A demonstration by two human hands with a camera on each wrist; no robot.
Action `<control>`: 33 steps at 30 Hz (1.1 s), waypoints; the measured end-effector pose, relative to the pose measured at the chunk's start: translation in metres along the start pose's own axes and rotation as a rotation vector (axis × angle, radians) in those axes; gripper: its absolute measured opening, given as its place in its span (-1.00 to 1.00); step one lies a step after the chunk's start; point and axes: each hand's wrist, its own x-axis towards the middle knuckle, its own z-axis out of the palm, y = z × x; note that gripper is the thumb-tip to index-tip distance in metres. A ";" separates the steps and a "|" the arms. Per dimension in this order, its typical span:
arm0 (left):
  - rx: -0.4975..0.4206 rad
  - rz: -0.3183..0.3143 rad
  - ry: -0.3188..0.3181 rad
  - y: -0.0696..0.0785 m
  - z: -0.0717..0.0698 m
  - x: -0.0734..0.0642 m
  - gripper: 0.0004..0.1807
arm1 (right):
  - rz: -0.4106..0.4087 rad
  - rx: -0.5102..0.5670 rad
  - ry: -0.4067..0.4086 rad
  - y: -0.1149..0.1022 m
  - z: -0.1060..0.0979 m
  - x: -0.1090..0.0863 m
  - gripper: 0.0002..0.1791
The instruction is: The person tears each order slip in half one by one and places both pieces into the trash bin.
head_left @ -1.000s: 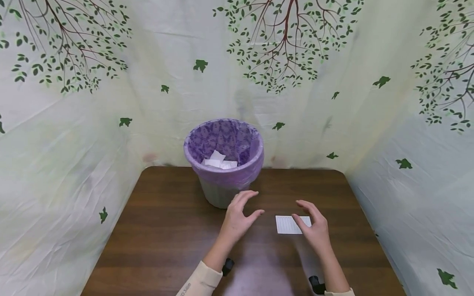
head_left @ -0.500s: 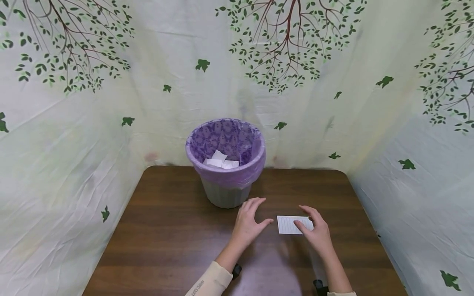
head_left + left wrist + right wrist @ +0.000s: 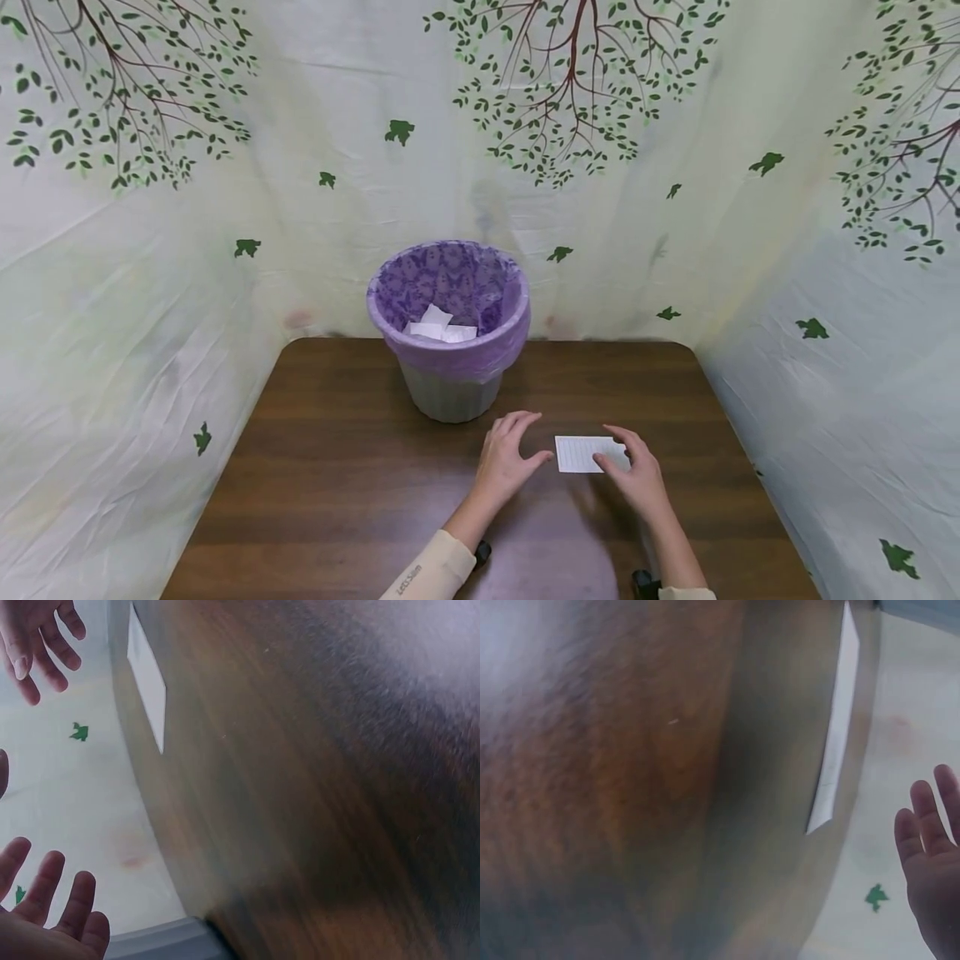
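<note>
A white lined card [image 3: 581, 454] lies flat on the brown table, right of centre in the head view. My left hand [image 3: 506, 458] hovers just left of it, thumb and fingers spread apart with nothing between them. Over the card's right end, my right hand [image 3: 636, 473] holds a similar loose curve and hides that corner. The left wrist view shows the card [image 3: 148, 679] beyond the fingers [image 3: 46, 892] of the left hand. In the right wrist view the card [image 3: 835, 727] lies beside the right hand [image 3: 937, 862], whose fingers are apart from it.
Behind the left hand stands a grey bin [image 3: 450, 392] with a purple liner [image 3: 457, 358] folded over its rim. Several white paper pieces [image 3: 438, 327] lie inside. The wooden table [image 3: 337, 467] reaches a leaf-printed curtain [image 3: 615, 217] at the back and sides.
My left hand has moved right and toward me, away from the bin and closer to the card. My right hand has lowered slightly. The card stays in place.
</note>
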 end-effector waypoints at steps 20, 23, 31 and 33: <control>0.019 -0.129 -0.112 -0.009 0.032 -0.003 -0.29 | 0.066 -0.021 -0.045 0.035 0.010 0.010 -0.39; 0.033 -0.127 -0.116 -0.010 0.036 -0.003 -0.30 | 0.091 -0.015 -0.069 0.040 0.012 0.014 -0.38; 0.067 -0.146 -0.165 -0.014 0.047 -0.005 -0.32 | 0.102 -0.022 -0.099 0.047 0.015 0.021 -0.35; 0.072 -0.140 -0.167 -0.014 0.049 -0.005 -0.32 | 0.106 -0.026 -0.111 0.047 0.016 0.023 -0.36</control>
